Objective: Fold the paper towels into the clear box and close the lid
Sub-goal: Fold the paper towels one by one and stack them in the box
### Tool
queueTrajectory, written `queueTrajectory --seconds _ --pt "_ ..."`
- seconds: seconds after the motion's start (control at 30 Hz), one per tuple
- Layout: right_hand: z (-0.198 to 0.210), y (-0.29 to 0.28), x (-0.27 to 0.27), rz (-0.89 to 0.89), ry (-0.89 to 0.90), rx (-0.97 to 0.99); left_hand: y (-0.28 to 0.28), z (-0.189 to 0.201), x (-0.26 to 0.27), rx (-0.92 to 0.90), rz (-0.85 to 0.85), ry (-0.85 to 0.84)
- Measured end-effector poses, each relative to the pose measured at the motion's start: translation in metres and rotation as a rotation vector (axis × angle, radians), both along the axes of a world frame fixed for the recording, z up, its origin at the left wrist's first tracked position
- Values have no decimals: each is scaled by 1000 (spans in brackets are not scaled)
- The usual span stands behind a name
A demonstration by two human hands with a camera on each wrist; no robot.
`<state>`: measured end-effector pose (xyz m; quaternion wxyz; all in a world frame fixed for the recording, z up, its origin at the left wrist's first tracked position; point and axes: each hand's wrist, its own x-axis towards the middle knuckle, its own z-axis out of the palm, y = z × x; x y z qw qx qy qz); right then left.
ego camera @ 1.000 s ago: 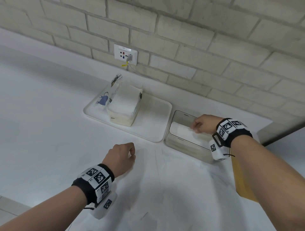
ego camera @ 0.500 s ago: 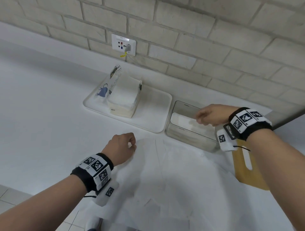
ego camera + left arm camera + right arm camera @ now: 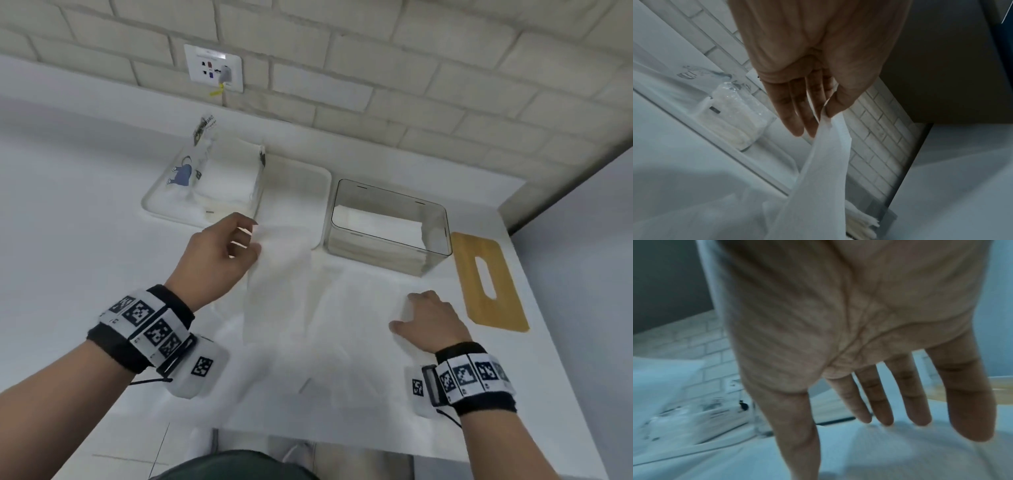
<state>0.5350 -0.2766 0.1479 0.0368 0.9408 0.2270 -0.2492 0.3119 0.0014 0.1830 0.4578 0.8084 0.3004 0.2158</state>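
Observation:
Several white paper towels (image 3: 342, 342) lie spread across the table in front of me. My left hand (image 3: 255, 240) pinches one towel (image 3: 277, 274) by its top edge and holds it lifted; the left wrist view shows my left hand (image 3: 823, 113) with thumb against fingers on that towel (image 3: 826, 162). My right hand (image 3: 406, 310) rests on the spread towels, right of the lifted one, its fingers straight in the right wrist view (image 3: 851, 439). The clear box (image 3: 376, 250) stands lidless behind, with folded towels (image 3: 380, 222) inside. Its wooden slotted lid (image 3: 507, 308) lies flat to the right.
A white tray (image 3: 298, 185) left of the box holds an opened pack of paper towels (image 3: 226, 178). A brick wall with a socket (image 3: 214, 66) runs behind. The table ends just right of the lid and at the front near my body.
My right hand has left the box and come down on the spread towels. My left hand has risen forward, lifting a towel by its edge.

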Motion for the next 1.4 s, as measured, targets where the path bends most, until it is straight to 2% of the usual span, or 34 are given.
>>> queueTrajectory --seconds 0.1,0.4,0.5,0.6,0.73,0.8,0.93,1.03,1.2,1.27,1.4 --pt "-8 -11 6 -89 12 12 2 8 6 -32 0 -80" --pt "-19 -16 22 -321 13 446 -2 20 27 -69 -34 -168" --pt "-13 -19 23 -345 27 547 -3 20 30 -69 -27 -173" --pt "3 -18 18 -323 61 732 1 15 33 -49 -30 -140" --pt "42 -11 2 -150 152 871 0 14 37 14 -40 -97" --pt "63 -7 -10 -57 257 885 0 14 39 27 -54 -81" --pt "83 8 -29 10 597 1015 -8 20 41 6 -150 -65" --pt "82 32 -32 33 552 1039 -25 30 43 -59 -236 -12" --pt "65 70 -31 -152 390 1204 -46 32 44 -368 -323 -9" --pt "60 78 -35 -170 386 1231 -51 28 42 -362 -352 -4" --pt "53 70 -29 -248 495 1221 -46 18 38 -179 -200 21"
